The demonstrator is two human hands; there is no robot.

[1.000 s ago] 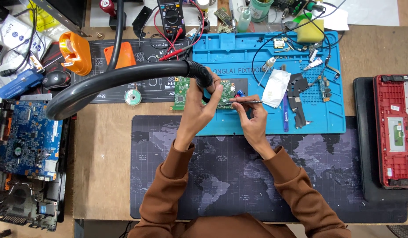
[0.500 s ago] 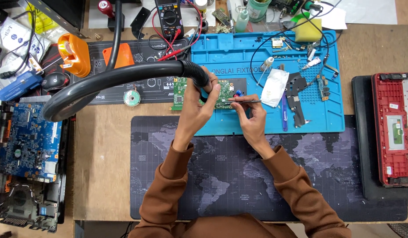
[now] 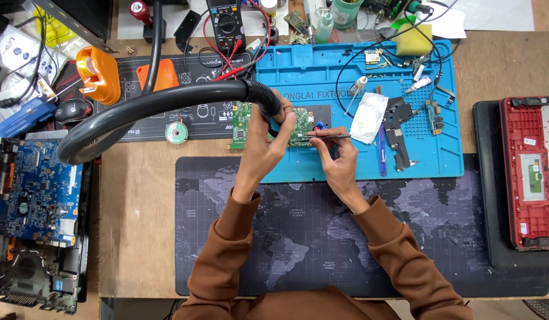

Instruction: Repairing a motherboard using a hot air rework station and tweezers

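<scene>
Hardly anything has moved since a moment ago; both hands sit in the same spot on the blue mat point(image 3: 440, 160). Her left hand point(image 3: 268, 139) is curled tight around the black hose point(image 3: 167, 98), holding its end over the green board point(image 3: 298, 127) on the mat's left side; her right hand point(image 3: 333, 151) pinches thin tweezers point(image 3: 327, 136), tip at the board. The work looks mid-way; loose parts lie on the mat's right side, not yet put back.
</scene>
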